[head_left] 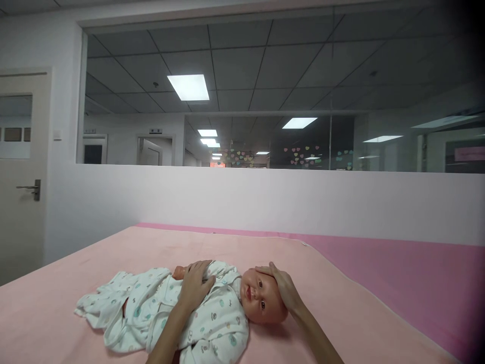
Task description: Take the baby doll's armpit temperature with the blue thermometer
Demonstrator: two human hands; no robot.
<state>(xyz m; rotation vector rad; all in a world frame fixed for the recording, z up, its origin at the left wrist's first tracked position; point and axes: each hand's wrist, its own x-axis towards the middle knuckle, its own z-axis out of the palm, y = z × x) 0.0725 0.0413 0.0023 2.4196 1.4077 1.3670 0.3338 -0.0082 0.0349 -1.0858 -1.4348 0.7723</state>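
Note:
A baby doll (pixel 261 301) lies on its back, its head toward the right and its legs toward the left. It wears a white printed baby outfit (pixel 215 323) with small green and grey figures. My left hand (pixel 197 285) rests flat on the doll's chest, fingers stretched out over the cloth. Against the top and far side of the doll's head lies my right hand (pixel 282 285), its fingers extended along the forehead. One small doll hand (pixel 179 273) sticks out beside my left hand. Folds of the outfit cover the legs.
Under the doll a pale pink blanket (pixel 341 323) covers a darker pink surface (pixel 401 273). Behind it stands a low white wall (pixel 265 197) with a wide window above. A door (pixel 22 217) with a metal handle is at the left.

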